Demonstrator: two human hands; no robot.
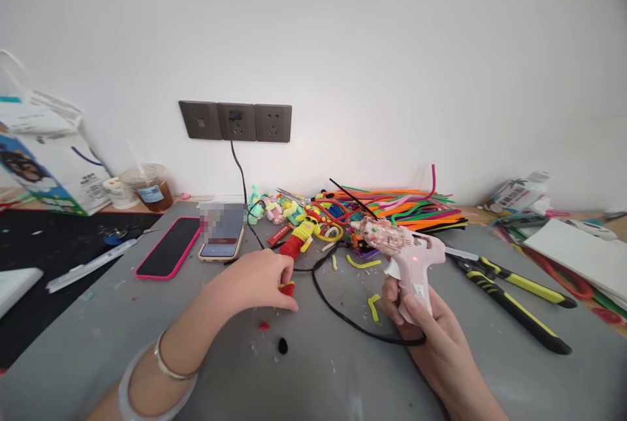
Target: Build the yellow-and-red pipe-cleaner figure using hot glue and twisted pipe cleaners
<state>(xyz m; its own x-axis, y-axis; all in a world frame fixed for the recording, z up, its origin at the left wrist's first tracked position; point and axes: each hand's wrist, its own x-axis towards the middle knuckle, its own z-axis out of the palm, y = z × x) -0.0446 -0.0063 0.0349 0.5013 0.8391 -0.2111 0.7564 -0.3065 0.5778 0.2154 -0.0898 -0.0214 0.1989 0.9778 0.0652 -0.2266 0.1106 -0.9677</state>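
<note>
Left hand [257, 280] pinches a small red fuzzy piece [287, 288] on the grey bench [147, 316], near centre; right hand [426, 326] is clamped on the pink hot-glue gun [409, 258] beside it. Seemingly a gluing step: the nozzle must meet the piece, clear of fingertips

A home craft desk against a white wall: heaped pipe cleaners [392, 207], pink glue gun [409, 258], pliers [514, 290], iced drink [148, 187].

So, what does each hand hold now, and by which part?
The right hand holds the pink glue gun by its handle. The left hand pinches a small red piece with its fingertips.
</note>
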